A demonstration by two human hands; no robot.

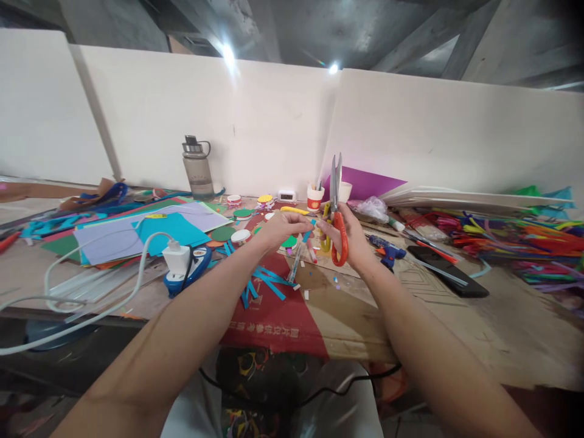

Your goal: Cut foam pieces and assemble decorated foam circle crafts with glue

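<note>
My right hand (pixel 353 234) is wrapped round a pair of scissors (pixel 336 188), their blades pointing up and slightly apart, with one orange-red and one yellow handle. Just left of it, my left hand (pixel 285 232) is closed in a pinch on a narrow blue paper strip (pixel 307 235). The fingertips of both hands nearly meet at this strip, and the right fingers seem to touch it too. Below the hands, several loose blue strips (pixel 269 283) lie on the red printed part of the cardboard (pixel 283 319), beside small paper scraps (pixel 306 295).
On the left are coloured paper sheets (pixel 109 234), a power strip with a white plug (pixel 177 261) and a water bottle (pixel 198 170). A paper cup (pixel 314 198) stands behind my hands. To the right lie a blue glue gun (pixel 387 250), a black phone (pixel 449 274) and bundled colourful strips (pixel 538 237).
</note>
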